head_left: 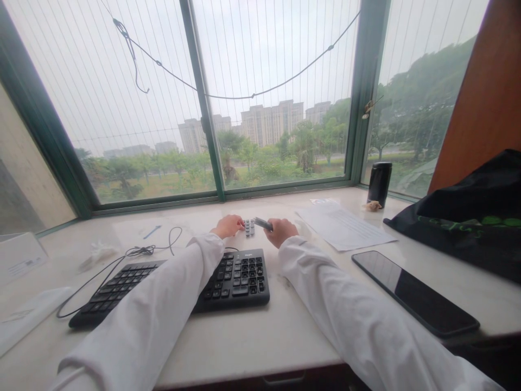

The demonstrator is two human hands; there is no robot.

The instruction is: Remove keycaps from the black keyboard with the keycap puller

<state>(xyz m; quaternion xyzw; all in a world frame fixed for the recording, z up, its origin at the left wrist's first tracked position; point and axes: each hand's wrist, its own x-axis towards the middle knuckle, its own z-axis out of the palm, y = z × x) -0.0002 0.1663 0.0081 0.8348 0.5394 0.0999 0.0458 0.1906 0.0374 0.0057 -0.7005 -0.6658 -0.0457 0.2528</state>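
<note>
We are reaching both hands past the keyboard (pixel 234 277), which is lying across the table (pixel 244 347) under our left sleeve. Just beyond its right end, small grey keys (pixel 249 227) are standing in short rows. Our left hand (pixel 228 225) is resting beyond the keyboard, its fingers bending toward the left side of those keys; we cannot tell whether they are pinching one or only touching. Our right hand (pixel 280 231) is hovering or resting beyond the keyboard's right corner, its fingers closing around a dark tool (pixel 264 223), whose tip is pointing toward the keys. On the keyboard's right-hand block, many squares are showing pale outlines around dark middles. Behind its left part, a cable (pixel 146 250) is looping, with a blue strip (pixel 152 232) lying beyond. To the keyboard's left, a white packet (pixel 28 315) is lying near a white box (pixel 20 255). To its right, a phone (pixel 415 293) is lying face up, with paper (pixel 350 225) spreading behind. Farther right of the keyboard, a black can (pixel 380 183) is standing and a black bag (pixel 468 212) is slumping.
</note>
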